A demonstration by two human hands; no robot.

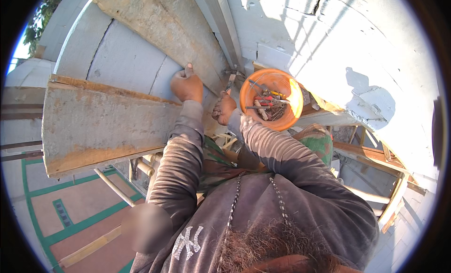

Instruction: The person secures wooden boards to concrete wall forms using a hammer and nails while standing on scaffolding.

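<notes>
My left hand is closed, thumb up against the face of a long grey-stained board. Whatever its fingers may hold is hidden. A little to the right and lower, my right hand is wrapped round a slim tool, whose narrow end sticks out beyond the fingers toward a corner post; its kind is not clear. Right beside that hand stands an orange bucket. Inside it lie red-handled pliers, a yellow-handled tool, and small wood and metal scraps.
A second wide, cement-smeared board slopes at the left. A grey upright post stands against the pale block wall. Timber framing runs below at the right. Far down at the lower left is a green-bordered floor.
</notes>
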